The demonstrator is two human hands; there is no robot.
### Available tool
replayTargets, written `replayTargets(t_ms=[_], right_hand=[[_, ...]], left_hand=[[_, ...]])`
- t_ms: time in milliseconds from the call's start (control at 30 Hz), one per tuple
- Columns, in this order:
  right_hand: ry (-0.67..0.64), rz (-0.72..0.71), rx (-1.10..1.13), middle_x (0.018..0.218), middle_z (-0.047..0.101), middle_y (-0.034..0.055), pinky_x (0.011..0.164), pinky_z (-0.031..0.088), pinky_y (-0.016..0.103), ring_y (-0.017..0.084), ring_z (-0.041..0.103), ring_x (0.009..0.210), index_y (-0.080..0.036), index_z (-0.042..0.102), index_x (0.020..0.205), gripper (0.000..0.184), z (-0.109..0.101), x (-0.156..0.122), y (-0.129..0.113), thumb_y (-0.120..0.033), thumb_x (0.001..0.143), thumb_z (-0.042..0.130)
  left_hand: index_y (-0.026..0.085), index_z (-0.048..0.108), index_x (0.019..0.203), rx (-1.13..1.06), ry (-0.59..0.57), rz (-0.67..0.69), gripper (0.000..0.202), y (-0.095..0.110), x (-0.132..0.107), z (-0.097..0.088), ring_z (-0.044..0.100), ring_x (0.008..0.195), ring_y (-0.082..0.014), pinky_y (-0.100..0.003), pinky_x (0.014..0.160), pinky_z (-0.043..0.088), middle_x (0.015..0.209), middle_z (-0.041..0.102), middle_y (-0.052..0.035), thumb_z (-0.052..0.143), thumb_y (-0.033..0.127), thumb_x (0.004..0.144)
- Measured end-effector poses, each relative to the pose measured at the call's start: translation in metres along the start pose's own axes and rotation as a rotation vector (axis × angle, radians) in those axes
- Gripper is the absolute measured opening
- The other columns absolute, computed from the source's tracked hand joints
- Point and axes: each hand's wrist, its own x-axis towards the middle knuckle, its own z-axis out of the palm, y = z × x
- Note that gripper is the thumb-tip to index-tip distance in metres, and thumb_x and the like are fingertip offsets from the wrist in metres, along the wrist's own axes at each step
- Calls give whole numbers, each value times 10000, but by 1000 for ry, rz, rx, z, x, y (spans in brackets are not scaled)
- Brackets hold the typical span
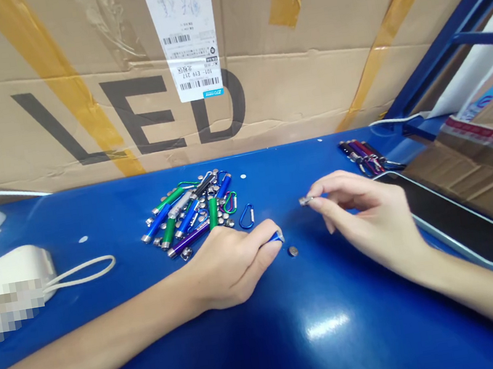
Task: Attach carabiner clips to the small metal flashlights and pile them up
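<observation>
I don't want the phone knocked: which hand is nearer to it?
Right. The right hand is just left of the phone, partly overlapping it in this view; the left hand is farther off, beside the tubes.

I see a large cardboard box (269,90) lettered LED behind the blue tabletop (209,365), its face carrying yellow tape (54,77) and a white shipping label (181,23). At left I make out a white case (11,265) with a looped cord (99,259); at right, a dark-screened phone (457,213) lies near a carton (473,170) with red tape (492,137)
</observation>
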Motion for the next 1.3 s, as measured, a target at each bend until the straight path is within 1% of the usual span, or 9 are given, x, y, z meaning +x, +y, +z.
replayTargets(t_ms=[167,267,367,567,733,900,1133,1200,1300], right_hand=[[-265,90,-54,768,604,5,481,431,189,69,532,532,-168,615,791,106,3,0,5,-261,829,582],[-268,121,-81,779,610,8,501,437,200,80,535,543,-175,606,848,138,3,0,9,-305,843,560],[-257,121,-101,790,611,4,513,437,204,83,538,553,-186,602,869,157,2,1,12,-334,846,552],[-368,60,-171,777,594,-19,528,415,183,61,510,556,-203,623,837,102,-1,1,10,-291,837,573],[-453,51,-247,801,586,-30,522,394,186,63,502,576,-231,632,846,87,-2,-1,8,-299,832,579],[-416,51,-248,790,589,-34,529,400,179,55,503,559,-231,635,870,94,-2,-3,8,-284,841,563],[-389,72,-207,834,630,-18,543,430,169,61,547,579,-217,643,937,144,-3,0,6,-264,853,537],[-378,86,-182,799,637,-13,541,435,172,67,556,563,-201,639,926,163,-5,2,4,-299,858,529],[-364,132,-179,592,585,-28,481,409,178,65,503,434,-168,615,800,264,-9,5,0,-363,891,462]], left_hand=[[150,460,948,125,145,-131,263,1,2,6,540,494,-139,-239,459,341,604,550,22,241,294,962],[162,489,996,166,223,-162,255,0,4,9,596,625,-139,-226,532,400,729,617,9,308,337,960],[183,552,987,256,252,-109,282,-2,4,10,582,705,-141,-237,610,416,788,607,-4,309,323,963],[238,639,980,460,216,-29,322,-4,2,12,512,835,-196,-300,666,380,1015,529,-73,324,184,938],[234,658,964,439,226,-7,321,-6,0,12,489,897,-221,-324,701,376,1024,519,-82,363,121,908],[180,669,948,418,223,-86,339,-6,0,12,483,928,-243,-350,726,385,1021,532,-104,368,59,849],[137,630,1011,321,234,-197,297,0,2,11,469,979,-246,-391,805,378,1024,548,-101,394,156,831],[109,552,1130,234,195,-151,324,2,3,9,456,1037,-232,-379,869,373,1101,527,-115,411,210,856],[122,415,1274,155,40,35,419,3,4,6,364,1199,-226,-376,971,329,1303,426,-109,420,318,904]])
